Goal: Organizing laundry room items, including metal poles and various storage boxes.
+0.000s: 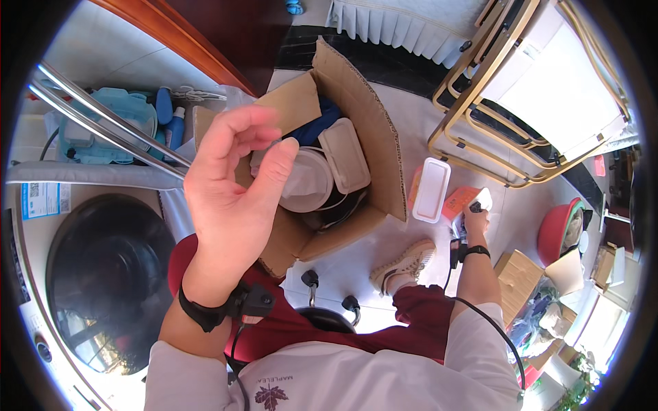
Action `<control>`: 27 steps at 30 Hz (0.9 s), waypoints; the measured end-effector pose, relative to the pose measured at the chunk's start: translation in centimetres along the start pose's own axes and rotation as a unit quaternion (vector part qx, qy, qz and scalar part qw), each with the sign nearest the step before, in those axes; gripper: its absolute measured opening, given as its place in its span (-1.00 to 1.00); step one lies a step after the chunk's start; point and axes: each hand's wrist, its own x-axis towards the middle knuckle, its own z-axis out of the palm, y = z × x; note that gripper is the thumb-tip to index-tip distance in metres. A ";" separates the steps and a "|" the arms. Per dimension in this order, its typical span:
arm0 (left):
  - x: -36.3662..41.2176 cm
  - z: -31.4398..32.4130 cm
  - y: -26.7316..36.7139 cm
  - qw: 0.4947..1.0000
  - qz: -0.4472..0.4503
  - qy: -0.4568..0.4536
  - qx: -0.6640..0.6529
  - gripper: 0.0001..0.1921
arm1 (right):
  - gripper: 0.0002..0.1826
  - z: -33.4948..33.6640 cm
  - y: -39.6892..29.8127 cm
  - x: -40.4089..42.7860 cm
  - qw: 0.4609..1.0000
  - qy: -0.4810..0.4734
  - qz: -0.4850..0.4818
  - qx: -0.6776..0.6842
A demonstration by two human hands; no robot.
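Note:
My left hand (234, 190) is raised over the left side of an open cardboard box (383, 149), palm up with fingers curled apart and nothing in it. The box holds a round white lid or container (308, 187), a rectangular pale container (345, 154), a cardboard piece (293, 103) and dark blue material (316, 123). At the right, my right hand (476, 218) reaches down to the floor, its fingers around a small dark thing beside an orange-red package (455, 202). A white rectangular tray (432, 190) lies just left of that package.
Folded metal-framed furniture (473, 103) leans at upper right. A front-loading washing machine door (110, 282) stands at left, below a rack of blue items (108, 123). Right of my right arm are a red basin (555, 234) and another cardboard box (519, 280). Black chair casters (310, 278) show beneath me.

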 end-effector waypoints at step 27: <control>7.7 9.1 -17.8 0.765 0.001 -0.463 0.447 -0.70 | -0.49 -33.5 -2.5 -30.3 0.811 0.010 -0.446 0.378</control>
